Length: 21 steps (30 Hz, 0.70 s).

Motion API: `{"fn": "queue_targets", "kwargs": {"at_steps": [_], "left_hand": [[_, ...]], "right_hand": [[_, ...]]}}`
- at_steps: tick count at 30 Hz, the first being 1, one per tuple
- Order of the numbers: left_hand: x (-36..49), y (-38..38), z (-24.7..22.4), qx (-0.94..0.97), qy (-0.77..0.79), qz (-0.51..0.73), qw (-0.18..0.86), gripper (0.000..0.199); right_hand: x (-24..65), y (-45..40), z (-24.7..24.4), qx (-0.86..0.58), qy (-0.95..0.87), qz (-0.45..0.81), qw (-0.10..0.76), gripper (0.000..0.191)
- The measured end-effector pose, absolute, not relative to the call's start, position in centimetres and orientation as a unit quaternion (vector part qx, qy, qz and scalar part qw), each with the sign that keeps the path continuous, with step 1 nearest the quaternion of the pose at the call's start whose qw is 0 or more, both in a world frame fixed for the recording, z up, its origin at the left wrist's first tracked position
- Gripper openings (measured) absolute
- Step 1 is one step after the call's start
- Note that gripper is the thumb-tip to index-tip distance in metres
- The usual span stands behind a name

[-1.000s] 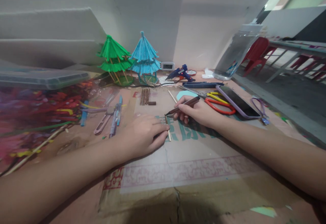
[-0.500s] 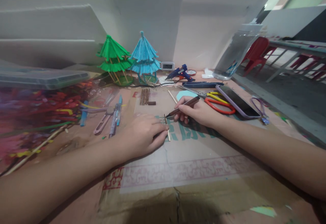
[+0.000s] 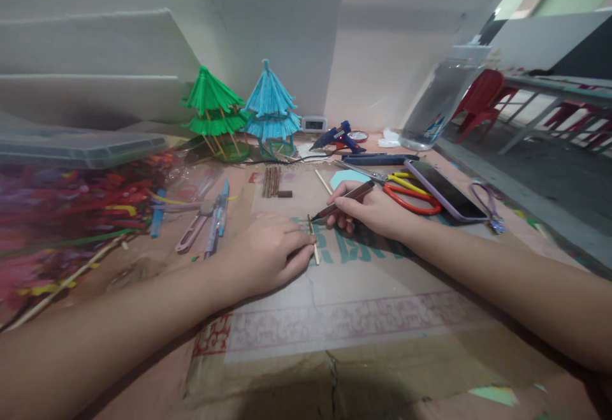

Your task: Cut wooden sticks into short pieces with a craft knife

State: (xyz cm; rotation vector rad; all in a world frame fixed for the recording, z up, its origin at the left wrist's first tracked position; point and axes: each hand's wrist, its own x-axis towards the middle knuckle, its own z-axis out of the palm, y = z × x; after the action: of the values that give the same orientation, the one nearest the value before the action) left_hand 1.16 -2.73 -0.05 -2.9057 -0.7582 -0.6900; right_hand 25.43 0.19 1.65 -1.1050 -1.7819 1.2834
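My right hand [image 3: 351,205] grips a brown marker [image 3: 345,204], its tip touching the upper end of a thin wooden stick [image 3: 316,254]. My left hand [image 3: 277,249] is closed on that stick, thumb and fingers holding it down against the printed cardboard [image 3: 287,318]. The stick is brown at its far end and pale wood at its near end. Beyond my hands lie several brown-coloured sticks [image 3: 271,181] in a row, with a brown marker cap [image 3: 285,194] beside them. A pale uncoloured stick [image 3: 324,181] rests near a light-blue paper octagon [image 3: 352,178].
Green [image 3: 215,104] and blue [image 3: 271,104] model pavilions stand at the back beside a glue gun [image 3: 340,136]. Scissors [image 3: 411,194], a phone [image 3: 447,190] and a large bottle [image 3: 437,104] are on the right. Left are a utility knife [image 3: 194,230], pens and a lidded box [image 3: 81,149].
Almost nothing differs. Both hands, the marker and the stick stay in nearly the same place, with the marker tip still at the stick's upper end.
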Motion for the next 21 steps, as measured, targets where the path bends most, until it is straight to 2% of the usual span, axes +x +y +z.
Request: {"fn": "queue_targets", "kwargs": {"at_steps": [21], "left_hand": [[1.16,-2.79,0.04,-0.942,-0.24,-0.23,0.037,0.032]], "right_hand": [[25.55,0.12,1.75,-0.41,-0.695,0.494,0.324,0.023]]}}
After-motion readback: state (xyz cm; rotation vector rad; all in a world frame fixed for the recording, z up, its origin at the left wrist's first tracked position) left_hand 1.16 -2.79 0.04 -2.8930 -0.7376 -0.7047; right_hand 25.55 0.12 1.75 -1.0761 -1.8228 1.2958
